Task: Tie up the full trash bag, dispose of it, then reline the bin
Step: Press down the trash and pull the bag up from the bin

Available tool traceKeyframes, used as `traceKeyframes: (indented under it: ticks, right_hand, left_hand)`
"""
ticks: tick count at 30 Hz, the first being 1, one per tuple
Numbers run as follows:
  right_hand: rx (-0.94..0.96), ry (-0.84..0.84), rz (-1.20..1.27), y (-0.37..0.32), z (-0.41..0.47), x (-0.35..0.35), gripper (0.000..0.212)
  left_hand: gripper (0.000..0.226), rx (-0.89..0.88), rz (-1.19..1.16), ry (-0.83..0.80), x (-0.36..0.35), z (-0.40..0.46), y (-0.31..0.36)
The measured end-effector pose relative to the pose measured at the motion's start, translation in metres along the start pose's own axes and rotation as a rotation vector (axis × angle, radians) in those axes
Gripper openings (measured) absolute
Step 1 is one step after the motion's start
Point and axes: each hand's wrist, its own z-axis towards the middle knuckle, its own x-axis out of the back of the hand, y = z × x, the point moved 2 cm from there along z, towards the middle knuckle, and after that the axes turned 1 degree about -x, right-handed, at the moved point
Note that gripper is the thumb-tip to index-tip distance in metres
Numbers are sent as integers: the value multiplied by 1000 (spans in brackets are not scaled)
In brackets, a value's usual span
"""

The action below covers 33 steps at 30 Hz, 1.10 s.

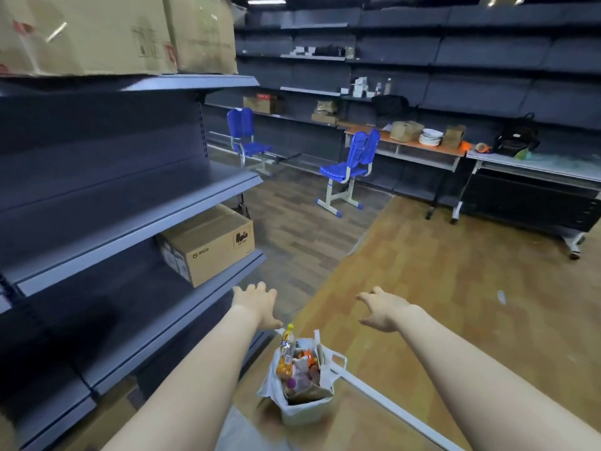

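A dim storeroom with dark metal shelving filling the left side and running along the far wall; its shelf edges jut out close beside the person's left arm. Cardboard boxes sit on the shelves, likely just stored there. Open wooden floor spreads to the right and ahead, giving plenty of room to carry something that way. Farther off stand two blue chairs and a long table holding plates and paper bags.

Near, on the floor just beside the shelving's base, sits a small white bin lined with a white trash bag. The bag is stuffed with wrappers and a bottle standing above the rim; its handles hang loose, untied.

Both bare arms reach forward above the bin. The left hand and right hand hold nothing, fingers spread and relaxed, apart from the bag. They look poised to come down on the handles, though tying has not begun.
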Motion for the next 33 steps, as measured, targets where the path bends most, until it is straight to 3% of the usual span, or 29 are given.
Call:
traceKeyframes:
  ticks: [14,27,33]
  right_hand:
    - [110,4,-80,20,171,-124,58]
    - [110,36,-56,5,295,-367,52]
    - [87,107,5,16,325,-450,63]
  left_hand:
    - [72,10,81,-18,-117,156,40]
    - [76,16,129,34,-365,256,66]
    - [76,21,150,69,-481,279,83]
